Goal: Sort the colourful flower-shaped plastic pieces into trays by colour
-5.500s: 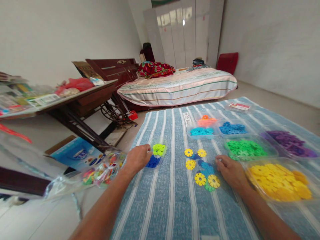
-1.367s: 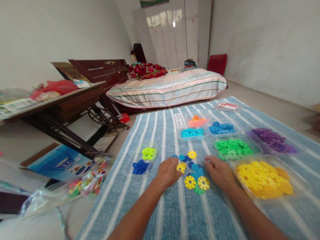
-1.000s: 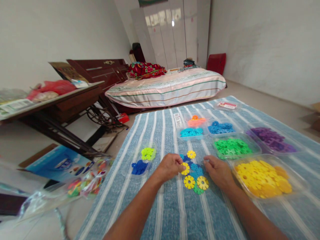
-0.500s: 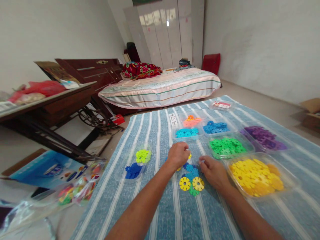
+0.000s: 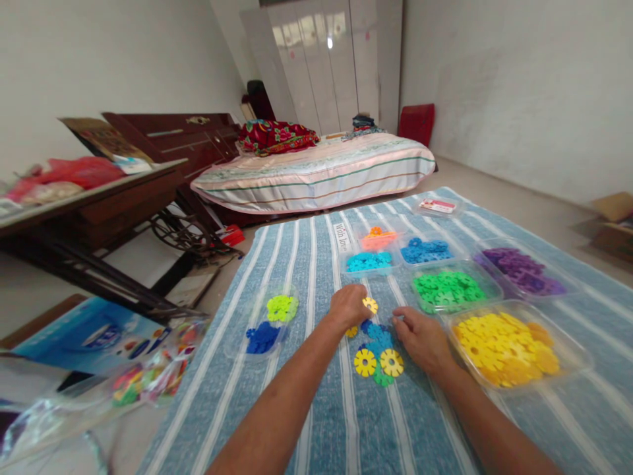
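Observation:
My left hand (image 5: 349,309) is closed, its fingers curled down beside a yellow notched disc (image 5: 370,305); what the fingertips grip is hidden. Across from it, my right hand (image 5: 421,338) rests low over the cloth, holding nothing, with its fingers loosely bent and apart. Between the hands lies a joined figure of blue notched discs (image 5: 380,338). Two yellow discs (image 5: 364,363) and a green disc (image 5: 383,378) form its near end. Another yellow disc (image 5: 351,331) shows partly beneath my left wrist.
Clear tubs hold yellow (image 5: 504,349), green (image 5: 449,290), purple (image 5: 521,269), blue (image 5: 426,251), and light-blue discs (image 5: 368,262), with orange discs (image 5: 378,237) behind. At left, a tub holds lime (image 5: 282,307) and dark-blue discs (image 5: 262,337). A striped cloth (image 5: 316,409) lies underneath.
My left hand has shifted slightly left and down, uncovering more of the yellow disc by its fingers. My right hand has stayed nearly still.

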Demonstrator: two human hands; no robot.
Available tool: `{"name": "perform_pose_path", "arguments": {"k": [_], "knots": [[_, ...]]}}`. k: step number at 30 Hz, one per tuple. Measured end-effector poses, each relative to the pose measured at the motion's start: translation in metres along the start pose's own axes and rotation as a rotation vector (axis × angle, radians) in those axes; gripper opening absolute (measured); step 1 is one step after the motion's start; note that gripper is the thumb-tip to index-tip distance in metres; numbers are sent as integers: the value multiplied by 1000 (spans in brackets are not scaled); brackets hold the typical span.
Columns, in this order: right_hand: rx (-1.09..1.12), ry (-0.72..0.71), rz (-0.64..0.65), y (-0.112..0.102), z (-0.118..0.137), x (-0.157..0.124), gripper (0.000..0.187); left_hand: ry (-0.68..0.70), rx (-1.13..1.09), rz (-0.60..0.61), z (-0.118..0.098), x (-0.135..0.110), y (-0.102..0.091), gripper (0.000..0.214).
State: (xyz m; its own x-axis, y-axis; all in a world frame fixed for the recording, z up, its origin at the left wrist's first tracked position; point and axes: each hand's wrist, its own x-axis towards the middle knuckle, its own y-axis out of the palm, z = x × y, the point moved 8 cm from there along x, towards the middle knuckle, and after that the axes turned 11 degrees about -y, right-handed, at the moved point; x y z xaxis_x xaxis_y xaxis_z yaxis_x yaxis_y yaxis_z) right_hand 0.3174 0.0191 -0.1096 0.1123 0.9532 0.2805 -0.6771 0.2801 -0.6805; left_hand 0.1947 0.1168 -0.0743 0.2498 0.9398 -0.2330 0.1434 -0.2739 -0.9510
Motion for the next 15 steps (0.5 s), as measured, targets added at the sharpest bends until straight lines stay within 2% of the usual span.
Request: {"name": "perform_pose_path", "arguments": {"k": [6, 10, 13, 15], "knots": [[-5, 13, 10, 0, 1, 0, 32, -6, -189, 39, 13, 1, -2, 11], [-14, -3, -5, -1, 1, 0, 31, 3, -331, 83, 19, -5, -7, 15], [-18, 4, -12, -1, 0, 1, 29, 29, -410, 142, 12, -14, -10, 17], [-8, 2, -7, 0, -1, 1, 28, 66, -487, 211, -2, -22, -9, 18]]}}
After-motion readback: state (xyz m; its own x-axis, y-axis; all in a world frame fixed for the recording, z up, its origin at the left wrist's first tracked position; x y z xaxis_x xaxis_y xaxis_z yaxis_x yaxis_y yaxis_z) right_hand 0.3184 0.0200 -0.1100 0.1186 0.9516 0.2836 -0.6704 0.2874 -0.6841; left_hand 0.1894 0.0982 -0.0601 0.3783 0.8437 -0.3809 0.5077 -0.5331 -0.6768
